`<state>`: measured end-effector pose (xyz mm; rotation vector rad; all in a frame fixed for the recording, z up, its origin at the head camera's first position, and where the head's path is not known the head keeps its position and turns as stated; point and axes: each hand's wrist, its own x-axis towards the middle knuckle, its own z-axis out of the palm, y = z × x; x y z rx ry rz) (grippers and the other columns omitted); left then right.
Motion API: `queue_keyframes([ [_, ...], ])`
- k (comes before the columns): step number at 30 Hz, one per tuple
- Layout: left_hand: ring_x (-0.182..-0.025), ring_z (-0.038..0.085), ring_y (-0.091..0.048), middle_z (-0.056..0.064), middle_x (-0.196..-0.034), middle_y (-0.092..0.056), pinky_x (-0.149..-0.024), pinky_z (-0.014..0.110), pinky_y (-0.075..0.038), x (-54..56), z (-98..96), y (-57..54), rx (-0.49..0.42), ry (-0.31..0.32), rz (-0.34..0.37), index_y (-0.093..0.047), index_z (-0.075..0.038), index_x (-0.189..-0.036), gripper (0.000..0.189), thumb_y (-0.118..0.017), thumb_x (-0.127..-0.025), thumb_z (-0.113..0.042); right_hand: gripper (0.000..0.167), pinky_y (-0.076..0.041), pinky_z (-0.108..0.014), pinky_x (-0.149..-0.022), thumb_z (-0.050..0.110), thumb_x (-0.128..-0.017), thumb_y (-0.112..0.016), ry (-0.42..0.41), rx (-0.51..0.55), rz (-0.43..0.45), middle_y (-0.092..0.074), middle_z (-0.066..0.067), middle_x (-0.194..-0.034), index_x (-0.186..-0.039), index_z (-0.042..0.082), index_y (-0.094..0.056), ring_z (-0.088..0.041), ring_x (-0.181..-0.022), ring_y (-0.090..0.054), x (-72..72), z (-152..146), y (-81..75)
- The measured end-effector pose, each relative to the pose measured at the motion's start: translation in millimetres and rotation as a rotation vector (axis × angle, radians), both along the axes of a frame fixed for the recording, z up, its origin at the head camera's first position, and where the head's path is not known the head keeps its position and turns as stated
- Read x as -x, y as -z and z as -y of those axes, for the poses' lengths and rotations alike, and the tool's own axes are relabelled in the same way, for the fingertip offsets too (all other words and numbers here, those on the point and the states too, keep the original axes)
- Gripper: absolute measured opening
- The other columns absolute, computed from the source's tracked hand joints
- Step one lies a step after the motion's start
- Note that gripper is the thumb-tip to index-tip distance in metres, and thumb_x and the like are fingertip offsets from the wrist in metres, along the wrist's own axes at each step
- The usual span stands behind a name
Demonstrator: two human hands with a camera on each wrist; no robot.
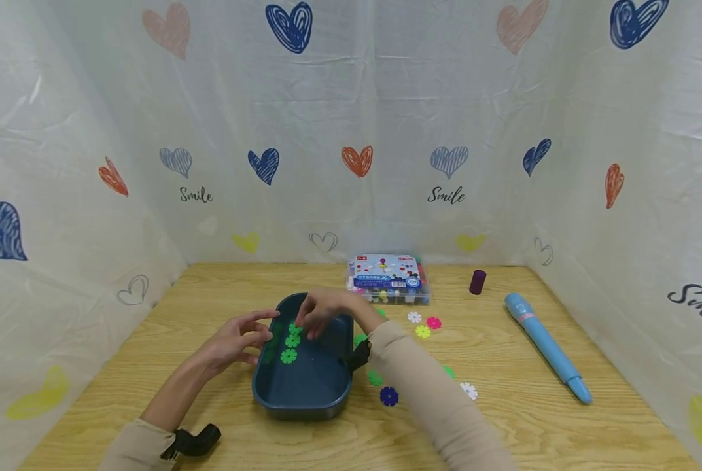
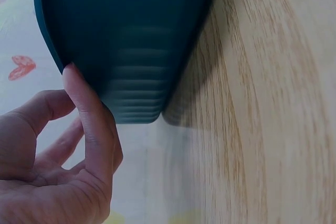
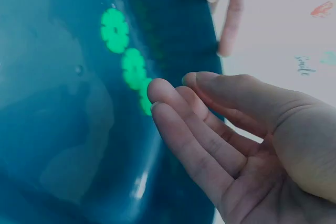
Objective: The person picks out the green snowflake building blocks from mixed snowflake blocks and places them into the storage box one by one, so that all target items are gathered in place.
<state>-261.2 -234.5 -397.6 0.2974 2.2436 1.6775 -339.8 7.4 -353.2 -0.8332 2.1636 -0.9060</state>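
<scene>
A dark blue oblong tray (image 1: 318,386) stands on the table, with a row of green snowflake discs (image 1: 288,356) along its left inner side. My right hand (image 1: 324,307) reaches down into the tray at the far end of that row. In the right wrist view its fairly straight fingertips (image 3: 157,90) partly cover the farthest green disc (image 3: 145,97), the thumb standing apart from them; no disc shows pinched. Beside the tray's left wall is my left hand (image 1: 233,340), its relaxed fingers touching the rim (image 2: 46,35).
Right of the tray lie loose discs, among them a dark blue one (image 1: 388,396), a yellow one (image 1: 423,331) and a pink one (image 1: 434,322). A clear parts box (image 1: 388,278) sits behind. Farther right are a purple cylinder (image 1: 477,282) and a light blue microphone-shaped stick (image 1: 545,343).
</scene>
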Motion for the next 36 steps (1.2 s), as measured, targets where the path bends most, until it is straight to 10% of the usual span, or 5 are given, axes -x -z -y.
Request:
queue_keyframes([
  [20,-0.093,0.022,-0.063,0.012,-0.109,-0.054,-0.062,0.028,-0.057,0.6,0.4,1.3,0.003,0.004,-0.003,-0.037,-0.008,-0.149,0.061,-0.064,-0.096,-0.021,0.026,-0.059,-0.035,-0.079,0.02,-0.1,-0.057,-0.026,0.007,-0.248,-0.071,-0.021,-0.109,-0.116,0.004,-0.07,-0.026,-0.088,-0.074,-16.7,-73.0,-46.0],
  [36,-0.095,0.025,-0.063,0.018,-0.115,-0.053,-0.064,0.03,-0.058,1.1,-1.4,4.0,0.028,-0.012,-0.01,-0.038,-0.01,-0.149,0.057,-0.061,-0.097,-0.019,0.028,-0.06,-0.034,-0.077,0.02,-0.101,-0.054,0.037,0.037,-0.291,-0.074,-0.012,-0.105,-0.119,0.003,-0.068,-0.027,-0.09,-0.073,-32.3,-172.4,-30.6],
])
